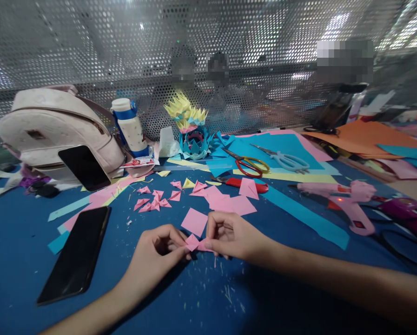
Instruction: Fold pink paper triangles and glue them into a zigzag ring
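Observation:
A partly folded piece of pink paper [193,242] is pinched between my two hands, just above the blue table. My left hand [159,249] grips its left side between thumb and fingers. On its right end, my right hand [231,235] has thumb and forefinger closed. A flat pink paper square [195,222] lies right behind the hands, and more pink squares [225,201] overlap beyond it. Several small folded pink triangles [155,202] are heaped to the left of those. Farther back stands a folded-paper model [194,142] in blue with yellow spikes.
A black phone [77,253] lies at left; another phone [84,167] leans on a white backpack [60,121] beside a bottle [131,125]. Red-handled cutter [248,185], yellow-red scissors [250,164] and light-blue scissors [288,160] lie behind. A pink glue gun [347,200] with a lit light is right.

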`<move>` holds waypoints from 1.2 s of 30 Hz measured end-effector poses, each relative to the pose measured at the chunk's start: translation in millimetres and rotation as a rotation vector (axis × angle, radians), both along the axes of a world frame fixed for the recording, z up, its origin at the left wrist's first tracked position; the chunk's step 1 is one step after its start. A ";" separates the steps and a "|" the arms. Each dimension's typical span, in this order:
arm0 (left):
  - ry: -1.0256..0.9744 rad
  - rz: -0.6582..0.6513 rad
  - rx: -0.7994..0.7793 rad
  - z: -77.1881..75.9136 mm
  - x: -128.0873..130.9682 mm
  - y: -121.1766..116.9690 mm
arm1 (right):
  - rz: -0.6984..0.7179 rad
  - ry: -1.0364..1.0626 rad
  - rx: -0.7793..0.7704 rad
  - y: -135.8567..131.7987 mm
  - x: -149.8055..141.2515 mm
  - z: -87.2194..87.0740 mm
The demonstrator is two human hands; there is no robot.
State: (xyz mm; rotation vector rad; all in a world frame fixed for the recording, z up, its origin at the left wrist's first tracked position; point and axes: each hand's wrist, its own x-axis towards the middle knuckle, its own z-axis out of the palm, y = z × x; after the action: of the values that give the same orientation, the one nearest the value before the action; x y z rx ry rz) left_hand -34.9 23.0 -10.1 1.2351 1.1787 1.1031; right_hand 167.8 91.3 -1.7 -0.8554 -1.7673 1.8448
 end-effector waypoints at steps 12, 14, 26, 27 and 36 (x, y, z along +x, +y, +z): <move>-0.001 0.001 0.002 2.0 1.5 -0.9 | 0.012 -0.003 0.016 -3.4 -0.4 -1.6; 0.002 -0.001 0.003 2.3 1.2 -0.9 | 0.010 -0.003 0.018 -4.1 0.0 -2.0; -0.012 -0.072 0.031 -3.1 1.6 -2.3 | 0.007 -0.016 0.007 -2.4 -1.2 -8.1; -0.004 -0.074 0.039 -3.2 1.5 -2.5 | 0.010 -0.019 -0.004 -2.4 -1.4 -8.6; 0.045 -0.037 0.120 1.9 1.7 -2.6 | -0.004 -0.046 -0.068 -8.0 -2.5 -7.1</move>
State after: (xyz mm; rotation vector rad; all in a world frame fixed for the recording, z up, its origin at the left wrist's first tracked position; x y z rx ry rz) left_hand -33.2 20.4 -8.2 1.3754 1.1319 1.1372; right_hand 165.3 83.4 -8.7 -0.9339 -1.7377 1.9069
